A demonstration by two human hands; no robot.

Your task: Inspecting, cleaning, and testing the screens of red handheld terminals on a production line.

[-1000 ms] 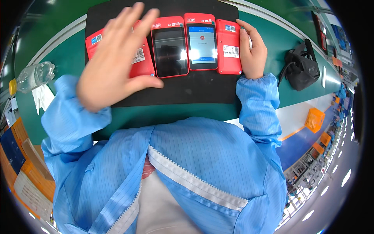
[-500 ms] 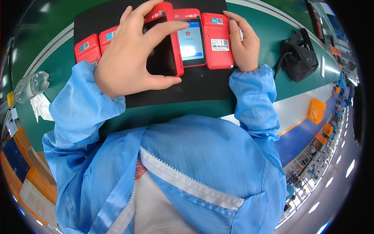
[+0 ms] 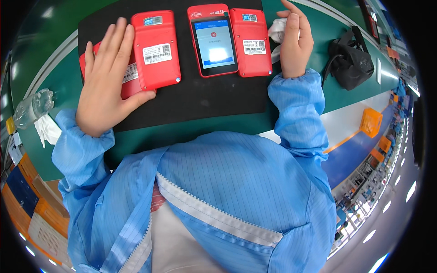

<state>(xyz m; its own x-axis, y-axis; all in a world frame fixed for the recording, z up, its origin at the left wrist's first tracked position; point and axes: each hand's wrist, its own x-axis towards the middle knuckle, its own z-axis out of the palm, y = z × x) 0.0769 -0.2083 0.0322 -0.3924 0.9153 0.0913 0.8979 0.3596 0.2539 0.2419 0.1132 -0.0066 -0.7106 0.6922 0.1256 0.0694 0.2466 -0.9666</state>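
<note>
My left hand [image 3: 107, 75] lies with its fingers stretched out over the red handheld terminals at the left end of the black mat [image 3: 195, 102]. Its thumb touches the lower edge of a red terminal [image 3: 157, 38] lying face down, label up. Another red terminal [image 3: 130, 74] is partly hidden under the hand. Farther right, a terminal with a lit screen [image 3: 214, 43] lies face up, showing a red cross mark. Against its right side is a face-down terminal [image 3: 251, 45]. Beside that one, my right hand [image 3: 296, 45] is closed on a crumpled white cloth [image 3: 276, 31].
A black pouch [image 3: 349, 61] sits on the green table [image 3: 337, 102] at the right. On the left are a clear plastic bottle [image 3: 34, 109] and a white tissue [image 3: 47, 129]. An orange crate [image 3: 371, 122] stands beyond the table at the right.
My left hand has moved left from a raised, dark-screened terminal. A terminal now lies face down beside that hand, apart from the lit one. More of the white cloth shows by my right hand.
</note>
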